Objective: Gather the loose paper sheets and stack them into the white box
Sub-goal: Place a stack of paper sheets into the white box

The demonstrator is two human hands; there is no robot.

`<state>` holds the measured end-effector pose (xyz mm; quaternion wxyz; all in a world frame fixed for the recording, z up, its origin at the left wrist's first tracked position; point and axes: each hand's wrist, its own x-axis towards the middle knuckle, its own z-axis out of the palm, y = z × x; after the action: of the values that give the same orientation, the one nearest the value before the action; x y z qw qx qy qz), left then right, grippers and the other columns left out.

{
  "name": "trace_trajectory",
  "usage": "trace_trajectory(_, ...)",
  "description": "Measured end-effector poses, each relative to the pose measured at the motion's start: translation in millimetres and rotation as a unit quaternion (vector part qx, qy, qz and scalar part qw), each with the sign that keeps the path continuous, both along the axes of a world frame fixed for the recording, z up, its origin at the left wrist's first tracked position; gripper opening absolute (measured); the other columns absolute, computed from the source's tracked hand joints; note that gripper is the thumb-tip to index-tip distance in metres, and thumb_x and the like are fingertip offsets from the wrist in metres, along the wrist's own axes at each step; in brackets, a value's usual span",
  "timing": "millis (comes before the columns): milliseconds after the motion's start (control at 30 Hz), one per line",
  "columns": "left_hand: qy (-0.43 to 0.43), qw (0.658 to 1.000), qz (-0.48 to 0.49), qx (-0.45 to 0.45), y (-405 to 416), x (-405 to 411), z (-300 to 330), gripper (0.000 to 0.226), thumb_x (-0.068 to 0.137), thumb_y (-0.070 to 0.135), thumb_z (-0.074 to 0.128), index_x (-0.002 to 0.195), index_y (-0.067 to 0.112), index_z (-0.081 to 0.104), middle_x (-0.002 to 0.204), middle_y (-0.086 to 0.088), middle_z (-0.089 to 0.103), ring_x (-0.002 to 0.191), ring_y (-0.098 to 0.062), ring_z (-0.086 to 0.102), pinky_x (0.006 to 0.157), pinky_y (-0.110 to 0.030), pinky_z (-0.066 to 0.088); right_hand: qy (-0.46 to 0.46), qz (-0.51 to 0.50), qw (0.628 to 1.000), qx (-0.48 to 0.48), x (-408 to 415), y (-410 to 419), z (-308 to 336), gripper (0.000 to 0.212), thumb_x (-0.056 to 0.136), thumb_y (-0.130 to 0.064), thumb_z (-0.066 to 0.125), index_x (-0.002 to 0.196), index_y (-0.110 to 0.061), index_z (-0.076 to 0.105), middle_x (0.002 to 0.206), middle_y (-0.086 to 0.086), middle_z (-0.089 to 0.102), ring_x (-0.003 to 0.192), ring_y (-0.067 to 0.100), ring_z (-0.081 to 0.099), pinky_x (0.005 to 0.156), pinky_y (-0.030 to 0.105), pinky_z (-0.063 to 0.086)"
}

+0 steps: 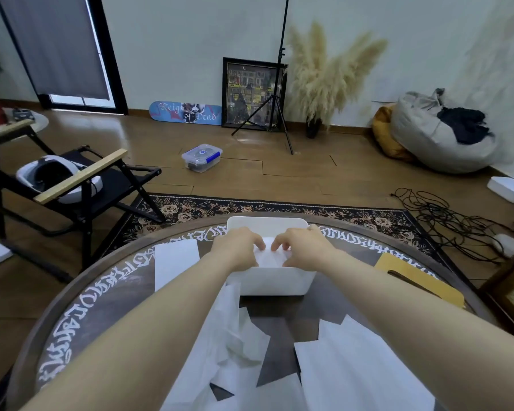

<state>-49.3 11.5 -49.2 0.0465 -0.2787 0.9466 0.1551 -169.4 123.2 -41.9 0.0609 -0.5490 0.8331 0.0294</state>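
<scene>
Head view shows both hands reaching into the white box (272, 281) at 12 o'clock on the round surface (101, 298). The left hand (238, 247) and right hand (304, 246) curl their fingers down onto a sheet (269, 258) inside the box. More sheets (356, 360) lie at 6 o'clock, one sheet (175, 262) at 10 o'clock.

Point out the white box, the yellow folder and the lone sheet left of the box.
white box (275, 281), head view, near front wall.
yellow folder (428, 280), head view, its flat top face, right of the box.
lone sheet (175, 262), head view, centre of the paper.
</scene>
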Motion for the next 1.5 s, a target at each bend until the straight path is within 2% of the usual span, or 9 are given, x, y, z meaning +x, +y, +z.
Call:
trace_trajectory(167, -0.006, 1.0, -0.009, -0.008, -2.1, -2.7, -3.6, 0.038, 0.088, 0.025, 0.064, 0.123, 0.037, 0.058, 0.129, 0.0, 0.046, 0.12, -0.023, 0.045, 0.089, -0.039, 0.046, 0.0, 0.001, 1.0, 0.001, -2.1, -3.2, -4.9, 0.033, 0.088, -0.028, 0.063, 0.12, -0.034, 0.058, 0.116, -0.003, 0.059, 0.101, 0.02, 0.058, 0.093, 0.031, 0.026)
trace_trajectory(300, -0.008, 1.0, -0.013, 0.007, -1.6, 0.2, -1.2, 0.041, 0.088, 0.029, 0.064, 0.127, 0.035, 0.056, 0.13, 0.0, 0.044, 0.121, -0.023, 0.044, 0.093, -0.042, 0.045, -0.019, -0.002, 1.0, -0.005, -1.1, 0.2, -2.3, 0.035, 0.088, -0.026, 0.063, 0.122, -0.032, 0.059, 0.117, -0.001, 0.059, 0.104, 0.02, 0.058, 0.093, 0.03, 0.027)
trace_trajectory(433, 0.03, 0.999, -0.006, 0.029, -1.5, 7.8, 9.6, 0.038, 0.087, 0.026, 0.062, 0.125, 0.029, 0.059, 0.132, 0.002, 0.051, 0.118, -0.02, 0.051, 0.095, -0.038, 0.046, -0.082, -0.026, 0.995, -0.047, 1.2, 10.0, 3.6, 0.035, 0.088, -0.023, 0.062, 0.122, -0.028, 0.062, 0.114, -0.002, 0.061, 0.107, 0.019, 0.057, 0.089, 0.027, 0.031)
trace_trajectory(567, 0.08, 0.995, -0.001, 0.052, 6.6, 19.9, 26.1, 0.034, 0.089, 0.027, 0.06, 0.123, 0.026, 0.06, 0.13, 0.003, 0.058, 0.119, -0.017, 0.053, 0.099, -0.039, 0.045, -0.15, -0.056, 0.98, -0.119, 8.6, 24.8, 10.0, 0.031, 0.09, -0.022, 0.059, 0.119, -0.029, 0.063, 0.117, -0.005, 0.063, 0.107, 0.015, 0.057, 0.102, 0.034, 0.038)
trace_trajectory(667, 0.096, 0.993, -0.003, 0.064, 19.3, 32.8, 36.9, 0.031, 0.09, 0.029, 0.06, 0.121, 0.026, 0.062, 0.127, 0.004, 0.059, 0.118, -0.016, 0.054, 0.098, -0.038, 0.045, -0.19, -0.064, 0.966, -0.163, 17.3, 39.3, 15.8, 0.026, 0.089, -0.023, 0.061, 0.114, -0.03, 0.065, 0.113, -0.007, 0.065, 0.102, 0.011, 0.058, 0.098, 0.034, 0.044)
trace_trajectory(800, 0.129, 0.986, 0.0, 0.103, 42.0, 57.3, 49.4, 0.027, 0.088, 0.029, 0.062, 0.115, 0.026, 0.066, 0.112, 0.007, 0.061, 0.105, -0.013, 0.058, 0.079, -0.03, 0.049, -0.243, -0.075, 0.946, -0.202, 30.7, 67.3, 25.7, 0.021, 0.087, -0.023, 0.063, 0.105, -0.032, 0.068, 0.102, -0.01, 0.066, 0.096, 0.011, 0.06, 0.096, 0.037, 0.047)
trace_trajectory(1033, 0.168, 0.971, 0.008, 0.171, 88.6, 114.1, 55.3, 0.019, 0.09, 0.027, 0.062, 0.108, 0.024, 0.068, 0.108, 0.005, 0.064, 0.095, -0.01, 0.061, 0.086, -0.029, 0.05, -0.303, -0.105, 0.926, -0.2, 69.9, 139.3, 26.0, 0.019, 0.088, -0.024, 0.062, 0.105, -0.031, 0.069, 0.1, -0.009, 0.068, 0.097, 0.008, 0.062, 0.088, 0.038, 0.052)
trace_trajectory(1267, 0.149, 0.972, 0.015, 0.179, 133.2, 163.4, 49.4, 0.016, 0.09, 0.029, 0.062, 0.106, 0.03, 0.067, 0.112, 0.01, 0.064, 0.095, -0.007, 0.06, 0.089, -0.034, 0.051, -0.294, -0.109, 0.938, -0.151, 105.9, 198.0, 8.5, 0.019, 0.09, -0.025, 0.063, 0.108, -0.028, 0.068, 0.105, -0.009, 0.068, 0.097, 0.009, 0.061, 0.087, 0.031, 0.05)
trace_trajectory(1500, 0.017, 0.995, -0.025, 0.1, 163.2, 190.2, 34.9, 0.029, 0.095, 0.036, 0.053, 0.123, 0.029, 0.06, 0.13, 0.01, 0.056, 0.11, -0.009, 0.056, 0.094, -0.032, 0.045, -0.263, -0.131, 0.952, -0.087, 113.0, 231.2, -13.5, 0.02, 0.089, -0.03, 0.063, 0.109, -0.029, 0.066, 0.109, -0.008, 0.065, 0.097, 0.008, 0.059, 0.089, 0.034, 0.051)
